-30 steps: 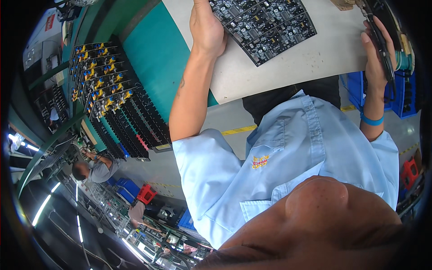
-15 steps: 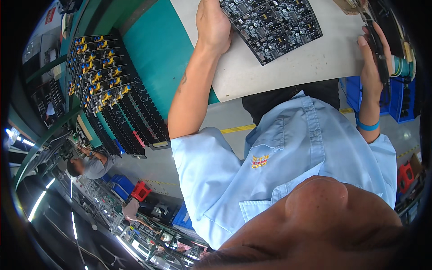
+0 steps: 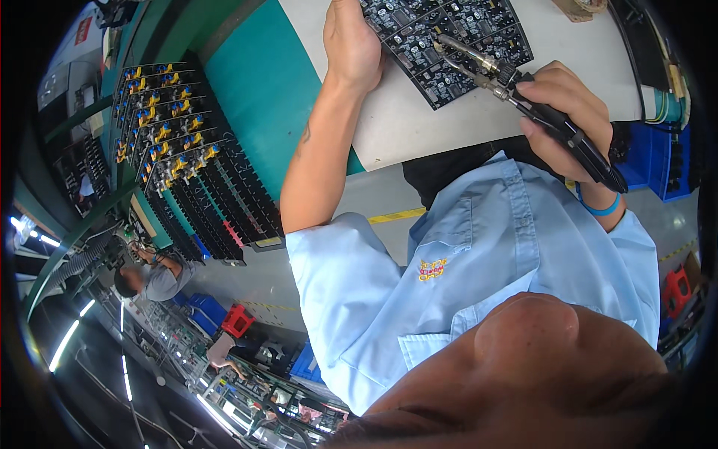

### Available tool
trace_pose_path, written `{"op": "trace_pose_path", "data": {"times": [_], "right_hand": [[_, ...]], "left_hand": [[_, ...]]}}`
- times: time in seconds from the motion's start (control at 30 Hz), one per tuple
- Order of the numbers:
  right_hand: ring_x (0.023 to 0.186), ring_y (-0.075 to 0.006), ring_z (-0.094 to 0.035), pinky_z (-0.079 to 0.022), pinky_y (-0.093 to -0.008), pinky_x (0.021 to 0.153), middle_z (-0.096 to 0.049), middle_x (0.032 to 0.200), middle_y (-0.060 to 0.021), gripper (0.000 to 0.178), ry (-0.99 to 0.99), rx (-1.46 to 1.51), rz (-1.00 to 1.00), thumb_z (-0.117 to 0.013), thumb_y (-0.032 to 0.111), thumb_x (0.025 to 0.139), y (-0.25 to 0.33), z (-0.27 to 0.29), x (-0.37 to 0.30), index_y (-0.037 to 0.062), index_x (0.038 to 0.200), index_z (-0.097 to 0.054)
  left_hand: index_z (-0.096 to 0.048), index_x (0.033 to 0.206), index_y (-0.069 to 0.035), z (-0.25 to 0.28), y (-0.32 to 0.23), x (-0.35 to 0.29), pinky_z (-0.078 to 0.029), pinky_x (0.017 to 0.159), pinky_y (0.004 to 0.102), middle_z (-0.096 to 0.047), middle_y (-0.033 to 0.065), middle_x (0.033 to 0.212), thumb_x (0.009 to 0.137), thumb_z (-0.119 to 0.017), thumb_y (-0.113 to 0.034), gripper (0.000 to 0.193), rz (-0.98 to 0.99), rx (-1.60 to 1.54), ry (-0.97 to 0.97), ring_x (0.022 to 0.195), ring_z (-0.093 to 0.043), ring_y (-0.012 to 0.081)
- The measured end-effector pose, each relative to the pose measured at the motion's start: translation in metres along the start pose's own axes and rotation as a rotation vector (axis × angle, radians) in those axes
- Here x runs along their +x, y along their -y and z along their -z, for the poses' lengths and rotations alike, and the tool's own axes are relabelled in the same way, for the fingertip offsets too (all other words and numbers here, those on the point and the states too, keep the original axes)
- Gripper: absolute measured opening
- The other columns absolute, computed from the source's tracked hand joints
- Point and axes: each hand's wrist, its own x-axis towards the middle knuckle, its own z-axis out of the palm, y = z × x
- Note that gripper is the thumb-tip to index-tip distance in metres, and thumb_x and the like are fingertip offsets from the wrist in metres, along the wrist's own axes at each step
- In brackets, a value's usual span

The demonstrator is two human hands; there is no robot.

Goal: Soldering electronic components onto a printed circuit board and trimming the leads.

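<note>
My left hand [image 3: 353, 49] grips the left edge of a black circuit board panel [image 3: 456, 49], its fingers partly hidden at the top edge of the view. Rows of small parts cover the panel, which is divided into several boards. In my right hand [image 3: 572, 112] is a black-handled soldering iron [image 3: 572, 138], held like a pen, with a thin second metal arm beside its barrel. Its tip end lies over the middle of the panel; whether it touches the board I cannot tell.
A white sheet [image 3: 404, 131] lies on a green mat [image 3: 258, 97]. At the left, a black slotted rack [image 3: 224, 198] holds boards [image 3: 161, 123] with yellow and blue parts. Right, a brown holder [image 3: 580, 9] and blue bins [image 3: 666, 168]. A co-worker [image 3: 161, 277] sits farther off.
The soldering iron in my right hand has swung from beside the holder at the right, leftward to over the panel. My left hand and the panel have hardly moved.
</note>
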Motion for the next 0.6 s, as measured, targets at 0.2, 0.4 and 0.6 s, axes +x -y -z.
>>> {"op": "trace_pose_path", "data": {"times": [0.2,0.4,0.6], "right_hand": [[0.079,-0.0232,-0.059,-0.049,-0.0309,0.074,-0.069,0.093,-0.0133,0.044,0.015,-0.014,-0.026,-0.069,-0.007,0.067,-0.0011,-0.003,0.0012,-0.003,0.11,-0.07],[0.078,-0.0232,-0.059,-0.049,-0.0309,0.073,-0.069,0.093,-0.0123,0.043,0.023,-0.031,-0.039,-0.069,-0.007,0.067,0.0006,-0.003,0.0022,-0.0024,0.11,-0.071],[0.077,-0.0231,-0.058,-0.049,-0.0306,0.073,-0.068,0.092,-0.0138,0.043,0.033,-0.037,-0.025,-0.07,-0.007,0.067,0.0003,-0.0006,0.0027,-0.0032,0.111,-0.07]], "left_hand": [[-0.056,0.121,0.001,0.0042,0.0017,0.0009,-0.052,0.084,0.0285,-0.066,0.0137,0.109,0.108,-0.025,-0.052,0.063,-0.03,0.011,0.017,0.09,-0.063,0.0181],[-0.056,0.122,0.001,0.0055,0.0021,0.0002,-0.051,0.084,0.0285,-0.066,0.0138,0.109,0.108,-0.025,-0.053,0.063,-0.059,0.026,0.043,0.09,-0.063,0.018],[-0.055,0.122,0.001,0.0068,0.0022,-0.0008,-0.051,0.084,0.0286,-0.066,0.0138,0.109,0.108,-0.025,-0.053,0.064,-0.089,0.044,0.068,0.09,-0.063,0.018]]}}
